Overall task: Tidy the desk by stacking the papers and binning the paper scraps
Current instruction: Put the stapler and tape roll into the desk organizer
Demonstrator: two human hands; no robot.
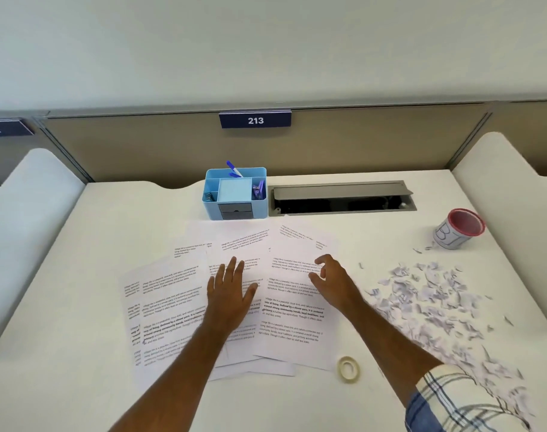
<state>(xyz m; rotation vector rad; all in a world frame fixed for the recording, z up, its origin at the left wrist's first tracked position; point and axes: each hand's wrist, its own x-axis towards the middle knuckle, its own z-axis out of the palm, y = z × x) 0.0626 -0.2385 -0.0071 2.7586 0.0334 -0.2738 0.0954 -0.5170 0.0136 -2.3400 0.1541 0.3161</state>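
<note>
Several printed papers (234, 294) lie fanned across the middle of our counter (79, 244). Our left hand (230, 291) rests flat on them, fingers straight; our right hand (331, 280) hovers above them, loosely curled, grasping nothing. Paper scraps (437, 300) lie scattered to the right, near the red-rimmed cup (459, 229).

Printed papers (294, 319) lie fanned and overlapping at the middle of the desk (79, 385). The left hand (230, 291) lies flat on them with fingers straight; the right hand (331, 280) hovers over them, fingers loosely curled. Paper scraps (434, 304) cover the right edge, a red-rimmed cup (459, 229) stands near the far right corner, and a tape roll (348, 368) sits toward the near edge.
</note>
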